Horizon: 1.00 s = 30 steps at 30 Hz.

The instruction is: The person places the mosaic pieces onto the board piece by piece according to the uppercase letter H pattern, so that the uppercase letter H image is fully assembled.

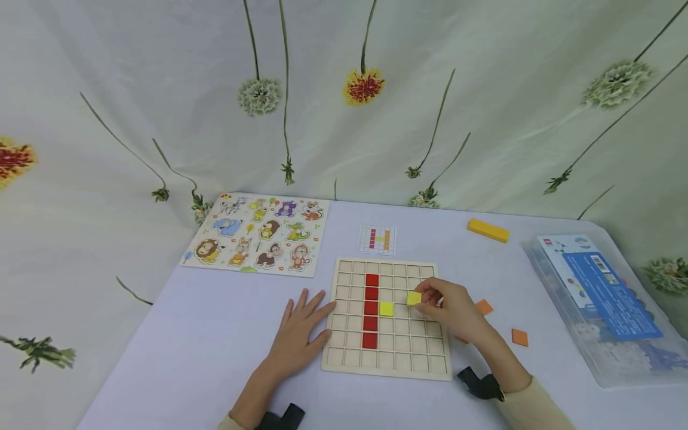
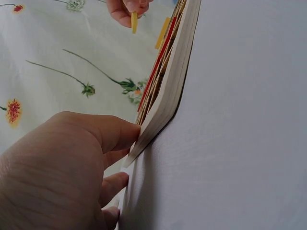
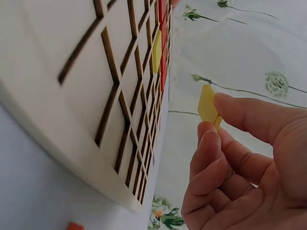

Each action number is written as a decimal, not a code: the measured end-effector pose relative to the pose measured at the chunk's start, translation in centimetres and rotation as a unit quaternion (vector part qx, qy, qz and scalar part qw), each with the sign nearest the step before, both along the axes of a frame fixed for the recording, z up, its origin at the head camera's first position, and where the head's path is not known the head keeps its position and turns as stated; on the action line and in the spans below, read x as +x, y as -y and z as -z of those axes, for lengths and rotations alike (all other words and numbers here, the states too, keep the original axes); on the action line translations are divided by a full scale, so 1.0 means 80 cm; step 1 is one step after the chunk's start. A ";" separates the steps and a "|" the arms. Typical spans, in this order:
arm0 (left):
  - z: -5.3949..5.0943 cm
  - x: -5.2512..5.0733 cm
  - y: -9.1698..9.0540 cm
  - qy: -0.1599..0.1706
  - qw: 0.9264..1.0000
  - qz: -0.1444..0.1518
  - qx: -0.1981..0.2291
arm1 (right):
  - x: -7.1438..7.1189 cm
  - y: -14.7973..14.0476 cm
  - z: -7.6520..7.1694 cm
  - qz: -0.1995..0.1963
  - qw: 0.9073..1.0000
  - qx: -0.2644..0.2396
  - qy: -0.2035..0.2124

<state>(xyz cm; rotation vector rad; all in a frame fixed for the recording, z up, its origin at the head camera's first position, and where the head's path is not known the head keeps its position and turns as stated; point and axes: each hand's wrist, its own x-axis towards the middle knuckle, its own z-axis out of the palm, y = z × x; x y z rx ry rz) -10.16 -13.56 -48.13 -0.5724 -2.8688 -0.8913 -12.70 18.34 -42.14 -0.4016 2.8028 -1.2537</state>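
One left hand, fingers spread loose, touches left edge of square pale-wood grid board — right hand pinches yellow square tile above board's right half — five red square tiles, second yellow square tile set in board; small white printed card beyond

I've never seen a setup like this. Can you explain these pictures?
No machine here, just a person working bare-handed. The wide picture comes from a head-worn camera, the others from one on each wrist. The left hand touches a wooden grid board holding five red tiles and one yellow tile. Over it, the right hand pinches at least one loose yellow tile. Nearby lie a pattern card, an animal board, a yellow block, orange tiles and a plastic box.
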 end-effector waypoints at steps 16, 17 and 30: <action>-0.001 -0.004 0.001 -0.003 1.000 -0.001 -0.003 | -0.019 0.026 0.014 -0.059 0.995 0.046 0.072; -0.002 -0.004 0.001 -0.003 1.000 -0.001 -0.003 | -0.019 0.027 0.014 -0.060 0.994 0.048 0.073; 0.001 -0.001 0.001 0.007 1.000 -0.002 0.001 | 0.001 0.013 0.008 -0.003 0.997 0.048 0.054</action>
